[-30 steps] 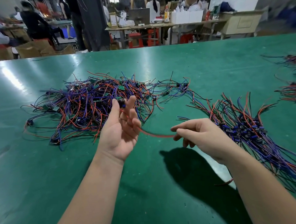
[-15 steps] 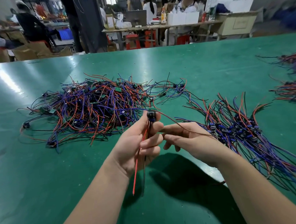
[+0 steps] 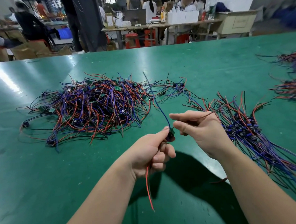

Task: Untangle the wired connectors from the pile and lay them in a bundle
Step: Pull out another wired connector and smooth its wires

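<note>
Head view: the left fingers [image 3: 161,134] are pressed together on a small black connector with a sliver of green circuit board [image 3: 171,136], which is pinched between thumb and forefinger. The other fingers of the left hand [image 3: 148,157] are curled below it. A red insulated wire [image 3: 148,187] is seen hanging from the bottom of that fist. A thin blue wire [image 3: 162,111] is carried up and away from the connector toward the pile.

Just beside the connector, the right fingers [image 3: 182,114] are held with forefinger and thumb stretched forward and slightly apart, the rest curled into the right hand [image 3: 201,133]. A thin dark wire [image 3: 211,112] is led out from beside the forefinger toward the right; whether it is pinched cannot be told.

Both hands are held above the glossy green surface [image 3: 62,182], between two masses of wire. To the left and farther off, the tangled pile of red, blue and black wires with small green boards [image 3: 93,110] is spread loosely. To the right, the aligned bundle of wired connectors [image 3: 245,132] is laid on the surface, its wires trailing toward the lower right. Two more heaps of red and dark wire [image 3: 290,88] are found at the far right edge. Beyond the surface, work tables, red stools [image 3: 131,40] and people are seen blurred.
</note>
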Motion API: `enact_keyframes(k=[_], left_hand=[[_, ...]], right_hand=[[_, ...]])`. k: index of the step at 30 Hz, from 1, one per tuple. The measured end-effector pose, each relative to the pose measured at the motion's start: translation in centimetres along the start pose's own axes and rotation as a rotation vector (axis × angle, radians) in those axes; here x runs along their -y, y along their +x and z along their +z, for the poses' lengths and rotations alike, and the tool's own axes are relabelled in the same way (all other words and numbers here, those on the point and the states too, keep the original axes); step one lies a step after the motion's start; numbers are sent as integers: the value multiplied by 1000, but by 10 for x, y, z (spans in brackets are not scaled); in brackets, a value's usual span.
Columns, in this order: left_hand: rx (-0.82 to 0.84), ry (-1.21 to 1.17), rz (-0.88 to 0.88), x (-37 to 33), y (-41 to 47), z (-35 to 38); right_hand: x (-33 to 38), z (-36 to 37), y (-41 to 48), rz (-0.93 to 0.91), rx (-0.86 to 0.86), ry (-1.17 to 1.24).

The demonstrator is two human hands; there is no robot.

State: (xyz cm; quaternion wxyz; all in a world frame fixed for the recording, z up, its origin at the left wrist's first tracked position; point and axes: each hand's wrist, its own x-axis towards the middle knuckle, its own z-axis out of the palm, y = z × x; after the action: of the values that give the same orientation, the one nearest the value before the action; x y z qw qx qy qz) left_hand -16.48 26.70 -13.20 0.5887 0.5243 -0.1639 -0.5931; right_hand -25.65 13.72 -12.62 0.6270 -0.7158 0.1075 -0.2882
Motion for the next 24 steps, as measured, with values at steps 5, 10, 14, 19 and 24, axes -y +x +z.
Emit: enact_keyframes(k=[5, 10, 14, 19, 24], left_hand=[[21, 101, -26, 4, 0, 1], [-12, 187, 13, 5, 5, 0], [9, 164, 82, 6, 8, 1], [-119, 220, 160, 3, 10, 3], [-98, 255, 412, 5, 5, -4]], right_hand=[[0, -2, 0, -4, 144, -125], [-1, -4, 0, 50, 73, -96], [-2, -4, 1, 193, -37, 175], [-1, -5, 3, 308, -11, 200], [-3, -9, 3, 399, 18, 124]])
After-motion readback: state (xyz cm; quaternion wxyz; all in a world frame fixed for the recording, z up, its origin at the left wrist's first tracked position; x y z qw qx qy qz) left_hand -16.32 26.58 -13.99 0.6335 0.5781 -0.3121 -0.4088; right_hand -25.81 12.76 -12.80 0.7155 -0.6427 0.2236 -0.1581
